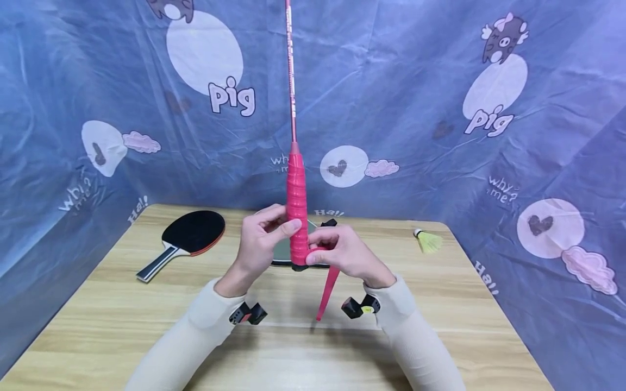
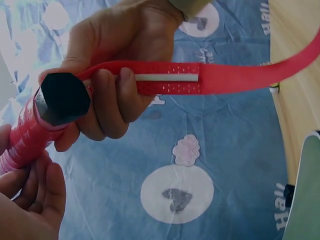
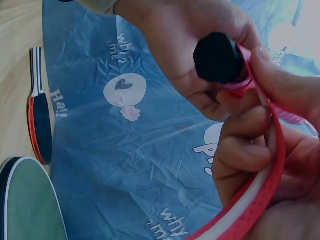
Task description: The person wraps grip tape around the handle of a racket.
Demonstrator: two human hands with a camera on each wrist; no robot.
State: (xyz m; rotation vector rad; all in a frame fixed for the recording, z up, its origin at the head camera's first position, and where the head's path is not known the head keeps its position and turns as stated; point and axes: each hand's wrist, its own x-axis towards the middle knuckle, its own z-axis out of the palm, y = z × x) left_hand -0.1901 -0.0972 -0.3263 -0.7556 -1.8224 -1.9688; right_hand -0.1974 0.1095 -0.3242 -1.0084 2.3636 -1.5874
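Note:
A badminton racket is held upright in the head view, its pink shaft [image 1: 292,76] rising out of frame and its head not visible. My left hand [image 1: 261,236] holds the pink-wrapped handle [image 1: 296,190], thumb across its front. Beside the handle's lower end, my right hand [image 1: 342,252] pinches a pink overgrip tape [image 1: 327,293], whose loose tail hangs below. The left wrist view shows the black butt cap [image 2: 65,97] and the tape's perforated underside with a white strip [image 2: 170,77]. In the right wrist view, the tape [image 3: 277,150] curves from beside the cap through my right fingers.
On the wooden table [image 1: 122,326], a black table tennis paddle [image 1: 193,232] lies at left and a yellow shuttlecock [image 1: 428,240] at far right. Behind my hands is a partly hidden green panel [image 1: 282,251] with a dark rim. A blue printed cloth [image 1: 415,108] encloses the table.

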